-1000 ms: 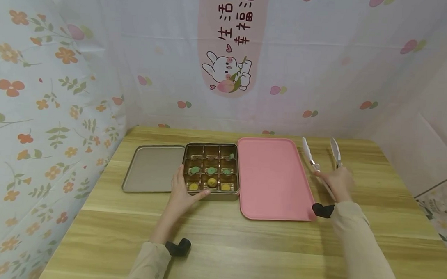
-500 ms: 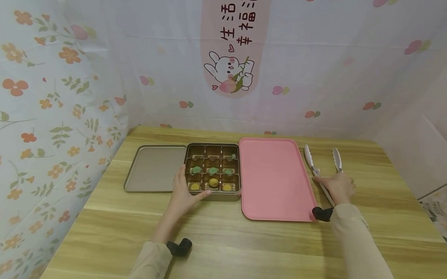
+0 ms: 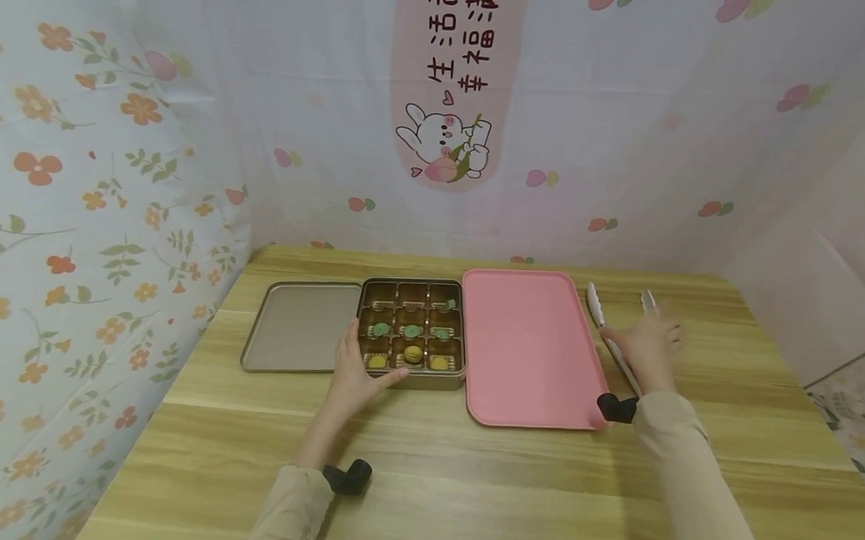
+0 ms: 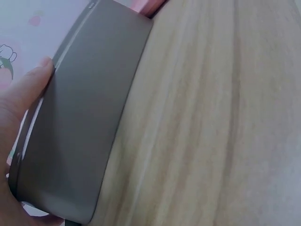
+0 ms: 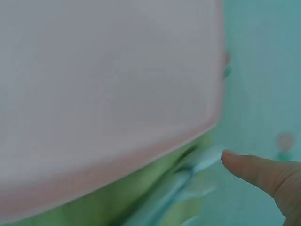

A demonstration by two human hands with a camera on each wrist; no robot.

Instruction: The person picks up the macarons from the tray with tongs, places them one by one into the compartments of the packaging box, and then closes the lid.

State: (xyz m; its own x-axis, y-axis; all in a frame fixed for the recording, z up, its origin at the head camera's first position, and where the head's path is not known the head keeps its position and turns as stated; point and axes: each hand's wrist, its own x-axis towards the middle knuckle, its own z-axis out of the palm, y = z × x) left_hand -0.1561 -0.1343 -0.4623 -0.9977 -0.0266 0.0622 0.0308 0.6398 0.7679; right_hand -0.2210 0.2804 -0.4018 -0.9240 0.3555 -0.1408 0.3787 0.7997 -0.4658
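Note:
A gold-brown tin box [image 3: 367, 305] with a divided insert stands on the table in the head view. Small round green pieces [image 3: 412, 330] lie in its middle row and yellow pieces [image 3: 414, 354] in its front row. My left hand [image 3: 350, 378] holds the box's near left corner, thumb along the front rim, fingers at the left side. In the left wrist view the thumb [image 4: 33, 84] lies over the rim. My right hand [image 3: 647, 349] hovers, blurred, over metal tongs [image 3: 621, 362] lying spread on the table. In the right wrist view its thumb [image 5: 254, 170] sticks out, apart from the tongs.
A pink tray [image 3: 530, 345] lies between the box and the tongs. Left of the box, touching or nearly touching it, is a flat metal lid [image 3: 298, 329]. Patterned cloth [image 3: 587, 148] hangs behind the wooden table [image 3: 468, 486] and along its sides.
My right hand has let go of the tongs and lifted slightly; the tongs have come down to lie on the table. The left hand and the box have stayed put.

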